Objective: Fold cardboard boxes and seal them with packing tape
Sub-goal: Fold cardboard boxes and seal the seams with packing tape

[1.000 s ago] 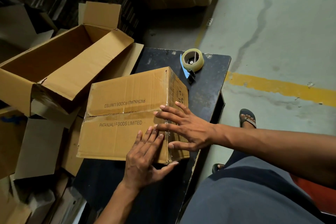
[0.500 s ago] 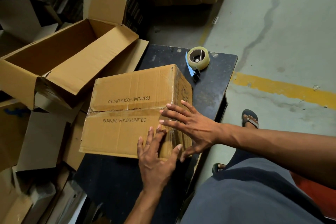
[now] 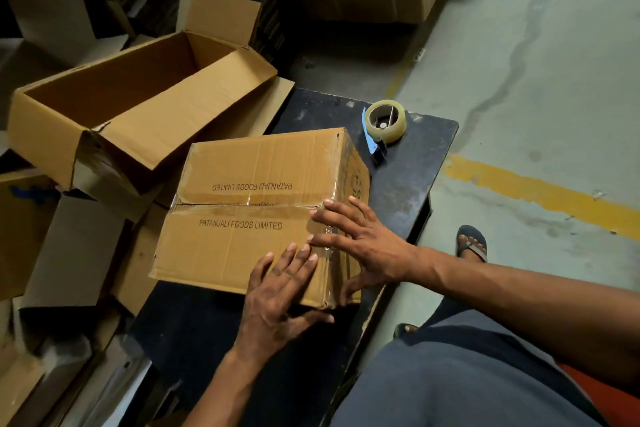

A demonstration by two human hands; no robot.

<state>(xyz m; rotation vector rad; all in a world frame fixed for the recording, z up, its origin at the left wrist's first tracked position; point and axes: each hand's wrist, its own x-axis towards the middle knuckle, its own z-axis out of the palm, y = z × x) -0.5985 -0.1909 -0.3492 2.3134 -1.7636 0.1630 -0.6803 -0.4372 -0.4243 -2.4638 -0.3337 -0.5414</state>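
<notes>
Both hands are pressing flat on the sealed box [image 3: 249, 215], which is sitting mid-bench [image 3: 412, 191]. The left hand [image 3: 280, 295] is lying at the box's 5 o'clock corner, fingers straight, grip apart. The right hand [image 3: 360, 243] is spreading over the 3 o'clock edge, grip apart too. The tape dispenser [image 3: 384, 125] is resting at 1 o'clock, the open box [image 3: 138, 107] at 10 o'clock.
</notes>
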